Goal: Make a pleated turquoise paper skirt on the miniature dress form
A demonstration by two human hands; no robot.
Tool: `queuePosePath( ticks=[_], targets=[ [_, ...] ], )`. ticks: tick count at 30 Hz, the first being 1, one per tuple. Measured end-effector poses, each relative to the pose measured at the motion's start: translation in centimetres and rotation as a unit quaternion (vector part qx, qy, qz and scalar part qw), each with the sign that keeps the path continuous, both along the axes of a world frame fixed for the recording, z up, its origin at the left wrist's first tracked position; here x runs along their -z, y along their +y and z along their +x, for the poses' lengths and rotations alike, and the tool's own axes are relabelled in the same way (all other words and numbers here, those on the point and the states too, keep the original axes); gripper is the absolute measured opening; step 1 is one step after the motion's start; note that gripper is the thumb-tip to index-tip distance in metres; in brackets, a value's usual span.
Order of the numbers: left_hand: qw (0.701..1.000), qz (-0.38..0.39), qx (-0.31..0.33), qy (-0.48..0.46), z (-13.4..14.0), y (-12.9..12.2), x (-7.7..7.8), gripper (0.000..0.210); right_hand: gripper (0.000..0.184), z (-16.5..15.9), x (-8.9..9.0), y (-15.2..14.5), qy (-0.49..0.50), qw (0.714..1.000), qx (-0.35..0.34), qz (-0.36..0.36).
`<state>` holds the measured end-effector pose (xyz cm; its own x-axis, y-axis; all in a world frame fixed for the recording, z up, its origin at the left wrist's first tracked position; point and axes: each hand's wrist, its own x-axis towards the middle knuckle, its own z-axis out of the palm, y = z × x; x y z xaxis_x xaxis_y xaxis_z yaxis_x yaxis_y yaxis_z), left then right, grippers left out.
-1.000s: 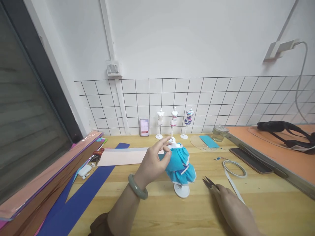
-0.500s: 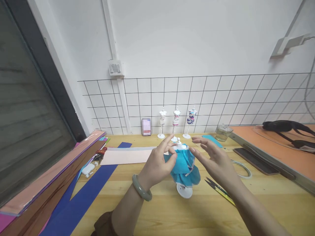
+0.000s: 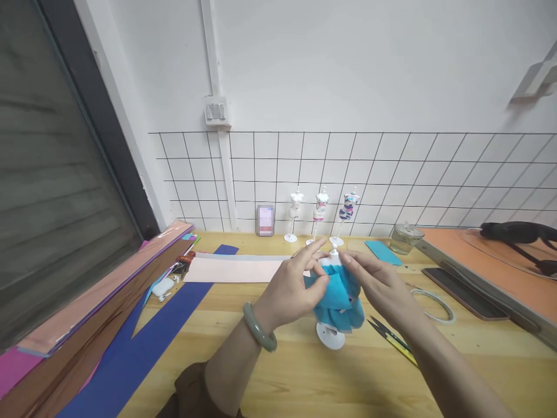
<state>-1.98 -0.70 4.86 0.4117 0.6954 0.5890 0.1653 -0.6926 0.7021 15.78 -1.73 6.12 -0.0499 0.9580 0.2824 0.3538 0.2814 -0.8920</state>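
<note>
A small white dress-form mannequin [image 3: 334,253] on a round white base [image 3: 331,337] wears a ruffled blue crepe-paper dress [image 3: 337,293]. My left hand [image 3: 300,284], with a bangle at the wrist, pinches the dress's left edge between thumb and finger. On the other side, the fingers of my right hand [image 3: 383,284] are closed on the dress's upper right edge by the mannequin's shoulder; the fingertips are partly hidden behind it. Yellow-handled scissors [image 3: 391,339] lie on the table, just beneath my right forearm.
Three small mannequins [image 3: 322,209] stand by the wall beside an upright phone [image 3: 265,220]. Pale pink paper [image 3: 235,270], a blue strip [image 3: 174,319] and stacked coloured paper [image 3: 108,296] lie left. At right are a tape ring [image 3: 435,305], a dark phone [image 3: 463,293] and a glass jar [image 3: 405,238].
My right hand, open and apart from the dress before, has come in and closed on its upper right edge. My left hand keeps its pinch. The view has shifted slightly.
</note>
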Motion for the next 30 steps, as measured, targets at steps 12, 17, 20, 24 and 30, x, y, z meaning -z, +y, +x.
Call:
queuePosePath(
  ticks=[12,17,20,24,30],
  targets=[
    [0.924,-0.115,-0.292,0.219,-2.6,4.5,2.1,0.043,0.037,3.5,1.4,2.2,0.025,0.997,0.066,0.025],
    [0.910,-0.169,-0.289,0.244,-2.7,5.9,3.7,0.017,0.044,3.9,1.7,2.2,0.009,0.998,0.056,0.028],
    [0.935,-0.161,-0.242,0.202,-2.0,5.0,2.9,0.023,0.043,4.3,2.1,2.2,0.014,0.999,0.035,0.019],
    [0.967,-0.240,-0.073,0.038,-0.1,3.4,1.9,0.045,0.042,5.2,3.0,2.3,0.083,0.996,-0.022,-0.012],
    [0.856,-0.429,0.128,-0.258,2.2,2.4,2.4,0.050,0.036,5.6,3.6,1.7,0.131,0.987,-0.085,-0.039]
  ],
)
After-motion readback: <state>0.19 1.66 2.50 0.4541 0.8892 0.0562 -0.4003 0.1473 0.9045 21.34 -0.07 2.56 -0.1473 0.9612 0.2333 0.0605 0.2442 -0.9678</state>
